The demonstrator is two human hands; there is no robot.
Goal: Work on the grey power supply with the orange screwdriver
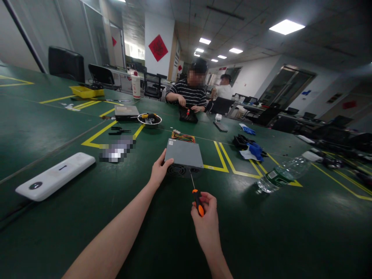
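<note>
A grey metal power supply box (184,157) lies on the green table (87,217), fan grille toward me and coloured wires (183,136) at its far end. My left hand (159,170) grips its near left corner, thumb on top. My right hand (205,219) is closed on an orange and black screwdriver (198,201). The thin shaft points up to the box's near face.
A white flat device (55,175) lies at left, a clear water bottle (283,173) on its side at right. Pliers (119,131), a metal bowl (149,119) with tools and blue gloves (255,149) sit farther off. A person in a striped shirt (188,95) works across the table.
</note>
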